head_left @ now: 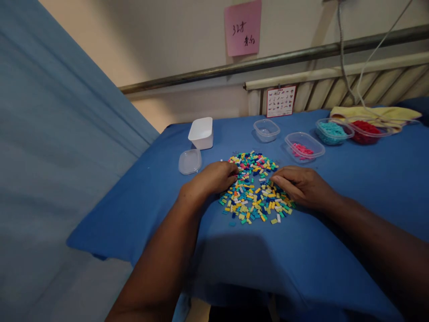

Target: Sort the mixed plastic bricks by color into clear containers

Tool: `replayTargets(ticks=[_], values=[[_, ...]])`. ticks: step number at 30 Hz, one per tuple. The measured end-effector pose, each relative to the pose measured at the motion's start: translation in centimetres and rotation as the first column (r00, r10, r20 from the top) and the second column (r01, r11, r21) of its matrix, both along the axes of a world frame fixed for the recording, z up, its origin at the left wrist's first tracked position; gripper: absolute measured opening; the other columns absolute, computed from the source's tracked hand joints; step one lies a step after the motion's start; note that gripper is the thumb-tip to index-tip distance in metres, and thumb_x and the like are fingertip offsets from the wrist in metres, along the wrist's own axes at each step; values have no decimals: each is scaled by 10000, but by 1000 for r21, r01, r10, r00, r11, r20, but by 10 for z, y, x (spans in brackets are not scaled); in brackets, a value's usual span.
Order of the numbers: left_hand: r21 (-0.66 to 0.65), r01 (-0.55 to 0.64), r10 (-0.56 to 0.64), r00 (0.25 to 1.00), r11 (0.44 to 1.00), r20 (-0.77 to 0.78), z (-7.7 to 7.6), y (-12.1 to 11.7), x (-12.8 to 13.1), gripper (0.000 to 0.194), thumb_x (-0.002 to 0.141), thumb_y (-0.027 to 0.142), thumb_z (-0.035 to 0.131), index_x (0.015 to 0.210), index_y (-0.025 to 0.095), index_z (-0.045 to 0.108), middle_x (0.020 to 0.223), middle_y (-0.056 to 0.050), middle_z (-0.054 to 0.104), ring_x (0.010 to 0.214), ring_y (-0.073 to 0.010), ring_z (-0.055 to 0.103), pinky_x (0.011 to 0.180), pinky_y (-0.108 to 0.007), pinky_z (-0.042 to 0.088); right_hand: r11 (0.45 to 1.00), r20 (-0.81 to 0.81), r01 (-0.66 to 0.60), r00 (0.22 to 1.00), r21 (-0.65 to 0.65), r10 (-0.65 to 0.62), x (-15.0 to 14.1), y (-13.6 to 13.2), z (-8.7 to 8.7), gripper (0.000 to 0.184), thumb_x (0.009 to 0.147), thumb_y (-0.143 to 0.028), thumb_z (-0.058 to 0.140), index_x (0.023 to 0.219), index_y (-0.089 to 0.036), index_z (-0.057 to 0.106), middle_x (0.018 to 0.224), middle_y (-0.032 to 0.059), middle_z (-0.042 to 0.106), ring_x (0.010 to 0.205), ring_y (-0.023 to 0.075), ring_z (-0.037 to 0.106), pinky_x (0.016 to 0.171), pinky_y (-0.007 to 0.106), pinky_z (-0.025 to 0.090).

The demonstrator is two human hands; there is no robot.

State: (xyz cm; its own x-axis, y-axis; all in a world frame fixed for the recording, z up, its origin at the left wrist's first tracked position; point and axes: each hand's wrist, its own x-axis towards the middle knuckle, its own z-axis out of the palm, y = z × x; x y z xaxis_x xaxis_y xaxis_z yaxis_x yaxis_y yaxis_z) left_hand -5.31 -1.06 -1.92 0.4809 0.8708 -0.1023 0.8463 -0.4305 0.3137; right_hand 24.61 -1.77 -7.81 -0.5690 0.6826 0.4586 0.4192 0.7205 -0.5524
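A loose pile of small plastic building bricks point(250, 205) in yellow, teal, white, blue, pink and green lies spread on the blue-covered table. At the pile's left edge my left hand point(219, 175) rests with its fingers curled down among the bricks; whatever is between the fingertips is hidden. My right hand point(303, 185) is at the right edge, thumb and forefinger pressed together over the bricks. Anything in that pinch is too small to make out.
Behind the pile stand a white tub point(203, 134), an empty clear container point(266, 130) and a clear container with pink bricks point(304, 147). Further right are containers of teal bricks point(331, 129) and red bricks point(365, 129), near a yellow cloth point(378, 112). A clear lid point(190, 162) lies left.
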Motion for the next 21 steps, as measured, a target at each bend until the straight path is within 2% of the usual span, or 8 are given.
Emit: replayTargets(ticks=[6, 8, 10, 12, 15, 18, 19, 21], values=[[30, 1, -2, 1000, 1000, 9, 1, -3, 0, 183, 948, 202, 593, 814, 197, 718, 813, -54, 690, 684, -182, 534, 676, -335, 366, 1000, -16, 24, 1000, -3, -24, 1, 0, -1, 395, 1112, -459, 512, 916, -235, 772, 770, 55, 743, 718, 219, 671, 683, 347, 536], [-8, -47, 47, 995, 999, 92, 3, -4, -2, 160, 949, 223, 599, 860, 196, 729, 808, -44, 687, 666, -168, 531, 654, -326, 366, 999, -28, 39, 999, -17, -39, 1, 1, -3, 392, 1109, -456, 518, 908, -237, 774, 780, 51, 747, 703, 212, 665, 672, 344, 526], [-97, -112, 134, 954, 989, 268, 5, -6, -5, 151, 962, 283, 621, 960, 194, 743, 835, -37, 694, 681, -158, 554, 644, -308, 390, 998, -47, 57, 997, -37, -59, 2, 2, -4, 392, 1105, -457, 527, 903, -234, 777, 786, 47, 748, 684, 203, 656, 656, 338, 510], [-214, -147, 237, 837, 966, 493, 7, -6, -5, 201, 957, 366, 680, 1021, 185, 741, 859, -35, 692, 709, -147, 572, 653, -290, 425, 994, -74, 89, 993, -62, -94, 1, 4, -6, 402, 1103, -463, 529, 897, -226, 779, 765, 39, 736, 651, 191, 634, 625, 327, 484], [-372, -116, 370, 560, 921, 742, 9, -6, 1, 299, 872, 434, 822, 982, 173, 726, 817, -13, 654, 691, -114, 551, 654, -264, 441, 985, -120, 141, 981, -104, -153, -1, 6, -8, 431, 1102, -478, 526, 863, -215, 770, 687, 18, 687, 590, 173, 579, 571, 313, 433], [-487, -25, 468, 321, 873, 823, 9, -5, 13, 394, 771, 444, 927, 936, 167, 701, 765, 12, 620, 654, -93, 539, 624, -242, 438, 979, -154, 149, 974, -137, -169, -4, 8, -7, 453, 1100, -484, 524, 815, -210, 744, 644, 5, 647, 575, 165, 550, 561, 308, 404], [-511, 7, 490, 271, 859, 828, 8, -3, 18, 418, 749, 442, 948, 931, 164, 694, 762, 15, 618, 652, -90, 544, 620, -236, 441, 980, -158, 140, 974, -141, -162, -4, 9, -7, 454, 1100, -479, 525, 802, -208, 733, 649, 4, 644, 586, 165, 554, 571, 308, 403], [-545, 56, 521, 226, 837, 823, 7, 3, 29, 445, 728, 435, 969, 931, 158, 686, 762, 18, 620, 648, -88, 554, 614, -229, 447, 983, -160, 111, 978, -144, -133, -5, 9, -5, 440, 1098, -451, 533, 776, -205, 704, 677, 5, 644, 615, 162, 565, 600, 308, 405]])
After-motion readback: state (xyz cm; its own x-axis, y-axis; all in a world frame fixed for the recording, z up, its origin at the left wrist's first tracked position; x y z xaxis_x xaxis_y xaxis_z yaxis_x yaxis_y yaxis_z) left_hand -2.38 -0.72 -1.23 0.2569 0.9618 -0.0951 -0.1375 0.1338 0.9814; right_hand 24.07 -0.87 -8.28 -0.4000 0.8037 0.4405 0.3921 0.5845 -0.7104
